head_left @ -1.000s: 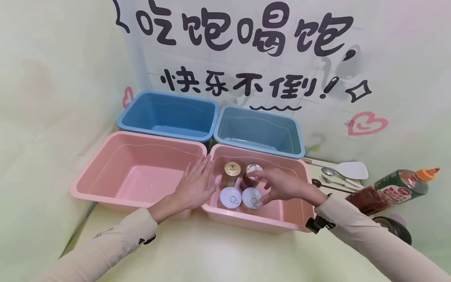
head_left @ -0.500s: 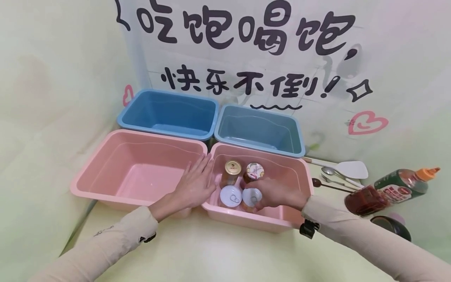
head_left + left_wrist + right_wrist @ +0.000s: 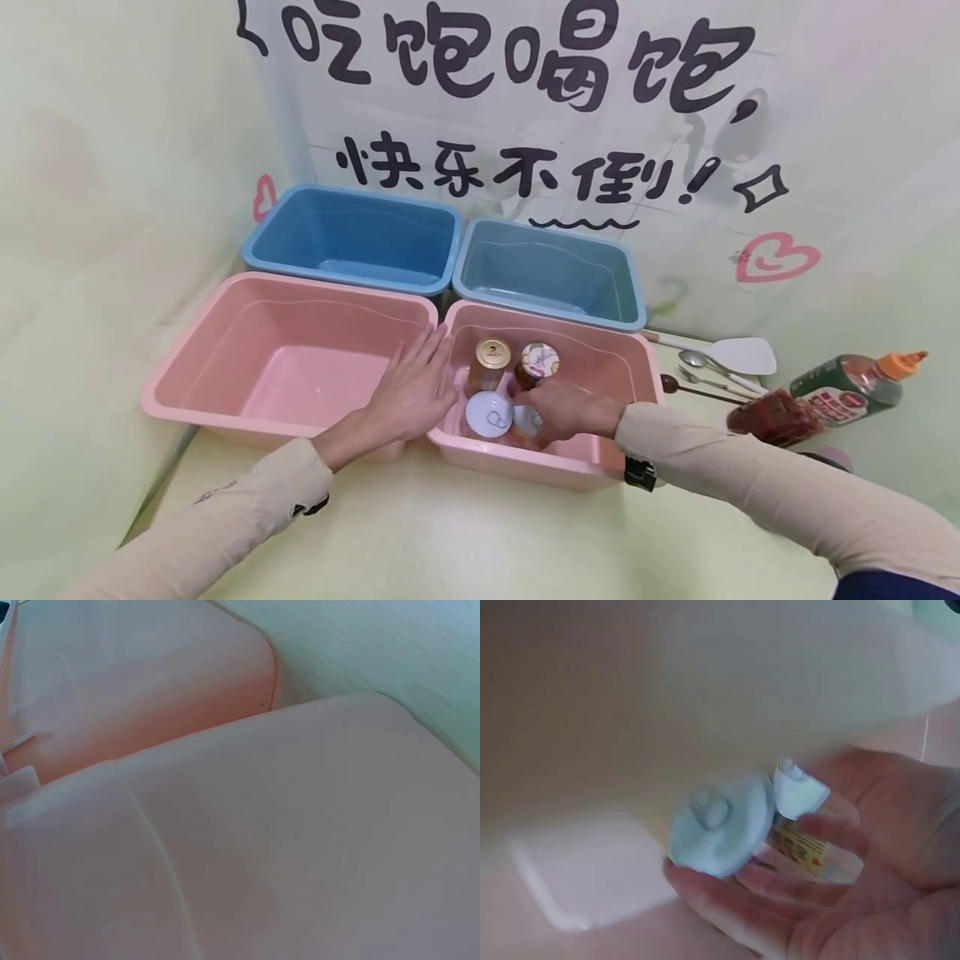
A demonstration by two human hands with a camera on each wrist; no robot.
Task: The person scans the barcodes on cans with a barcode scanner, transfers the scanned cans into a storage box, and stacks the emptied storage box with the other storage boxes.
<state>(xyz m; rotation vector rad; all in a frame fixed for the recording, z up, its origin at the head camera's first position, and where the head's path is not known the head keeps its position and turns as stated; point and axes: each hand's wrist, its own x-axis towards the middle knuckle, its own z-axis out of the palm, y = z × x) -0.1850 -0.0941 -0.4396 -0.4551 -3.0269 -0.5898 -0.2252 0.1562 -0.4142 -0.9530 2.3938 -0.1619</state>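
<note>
Head view: right hand (image 3: 566, 410) down inside the right pink bin (image 3: 525, 468), fingers wrapped round a pull-tab can (image 3: 527, 421), its lid partly covered! Just beside it, at nine o'clock, stands the second pull-tab can (image 3: 490, 414); a gold-lidded container (image 3: 492, 356) sits at eleven, a patterned-lid container (image 3: 540, 361) at twelve. Left hand (image 3: 412, 392), at nine o'clock from the right, has its fingers straight, pointing to one o'clock, where that bin meets the left pink bin (image 3: 300, 383).

Left wrist: pink walls (image 3: 300, 825) fill the frame, pale tabletop (image 3: 382, 652) at one o'clock.

Right wrist: curled fingers (image 3: 735, 907), a ringed lid (image 3: 731, 844) at their tips, another white top (image 3: 799, 793) at two o'clock from it; which is gripped, I can't tell.
</note>
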